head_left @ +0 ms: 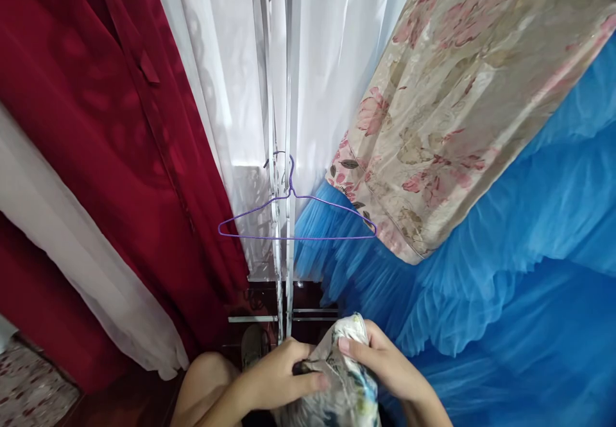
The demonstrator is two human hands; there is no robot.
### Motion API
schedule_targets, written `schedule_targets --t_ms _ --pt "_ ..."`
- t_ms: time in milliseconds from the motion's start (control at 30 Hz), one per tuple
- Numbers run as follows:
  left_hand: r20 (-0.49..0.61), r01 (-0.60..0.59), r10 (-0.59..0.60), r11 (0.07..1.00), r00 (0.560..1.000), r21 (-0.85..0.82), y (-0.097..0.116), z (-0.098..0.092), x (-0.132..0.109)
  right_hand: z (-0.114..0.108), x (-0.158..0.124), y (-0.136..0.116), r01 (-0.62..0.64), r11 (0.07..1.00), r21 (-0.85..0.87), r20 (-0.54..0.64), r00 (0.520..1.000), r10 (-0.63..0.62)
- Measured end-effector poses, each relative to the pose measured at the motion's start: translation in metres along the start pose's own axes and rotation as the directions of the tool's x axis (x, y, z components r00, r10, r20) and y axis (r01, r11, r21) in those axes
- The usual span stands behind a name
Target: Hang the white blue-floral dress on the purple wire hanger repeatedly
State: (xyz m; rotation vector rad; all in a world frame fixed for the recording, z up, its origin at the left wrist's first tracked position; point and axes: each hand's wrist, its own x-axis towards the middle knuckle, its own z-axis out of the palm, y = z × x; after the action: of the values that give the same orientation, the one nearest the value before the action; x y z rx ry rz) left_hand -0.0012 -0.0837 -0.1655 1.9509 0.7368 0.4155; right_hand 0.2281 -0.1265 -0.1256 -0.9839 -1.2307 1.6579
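Note:
A pale garment with blue, green and yellow patterning (337, 388) is bunched at the bottom centre. My left hand (283, 375) holds its left side, thumb and fingers pressed into the cloth near a dark opening. At the garment's upper right edge, my right hand (385, 359) pinches the fabric, thumb on top. Above both hands, a purple wire hanger (332, 239) hangs with no clothing on it, its hook by the white metal uprights (289, 260).
Red curtains (144, 157) and white drapes (226, 61) hang at left and centre. On the right are a floral cloth (423, 131) and blue tulle (520, 273). My bare knee (206, 382) and a shoe (254, 345) show below, near a low metal bar (253, 319).

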Motion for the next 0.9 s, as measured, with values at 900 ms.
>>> schedule_targets --t_ms 900 --pt "-0.303 0.167 0.159 0.559 0.94 0.812 -0.003 -0.277 -0.048 -0.016 0.151 -0.051 -0.075 0.353 -0.933 -0.258 0.822 -0.508"
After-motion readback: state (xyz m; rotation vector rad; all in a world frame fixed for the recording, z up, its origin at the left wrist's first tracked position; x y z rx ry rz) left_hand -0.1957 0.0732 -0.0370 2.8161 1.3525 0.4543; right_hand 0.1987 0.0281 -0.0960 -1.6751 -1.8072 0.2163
